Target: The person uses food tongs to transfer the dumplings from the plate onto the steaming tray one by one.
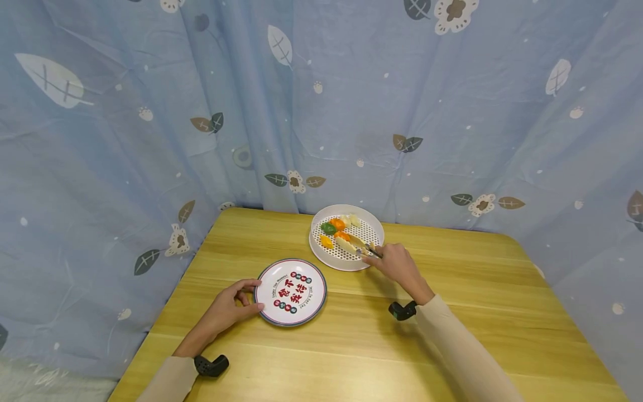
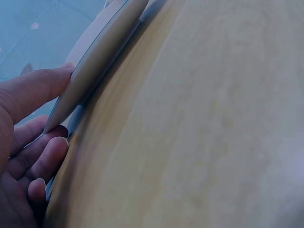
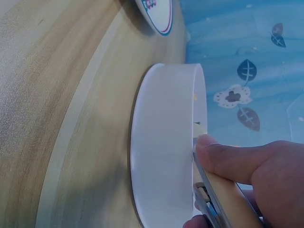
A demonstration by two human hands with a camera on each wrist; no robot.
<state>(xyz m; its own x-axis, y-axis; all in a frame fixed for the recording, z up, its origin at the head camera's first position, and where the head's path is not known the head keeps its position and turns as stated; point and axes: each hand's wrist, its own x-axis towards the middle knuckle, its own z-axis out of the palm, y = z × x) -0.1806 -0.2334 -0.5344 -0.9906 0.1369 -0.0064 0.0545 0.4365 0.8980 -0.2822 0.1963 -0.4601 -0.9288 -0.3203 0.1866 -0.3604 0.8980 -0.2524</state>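
Observation:
A round white plate with a blue edge and red Chinese characters sits on the table. My left hand holds its near left rim, thumb and fingers at the edge. Further back stands a round white basket with a perforated base. Inside it are small dumpling-shaped pieces: orange, green, yellow and pale ones. My right hand grips a pair of tongs across the basket's right rim. The tong tips overlap a second orange piece.
The wooden table reaches a blue patterned curtain at the back and both sides. The basket's tall wall rises beside my right hand. A black wrist device sits on each forearm.

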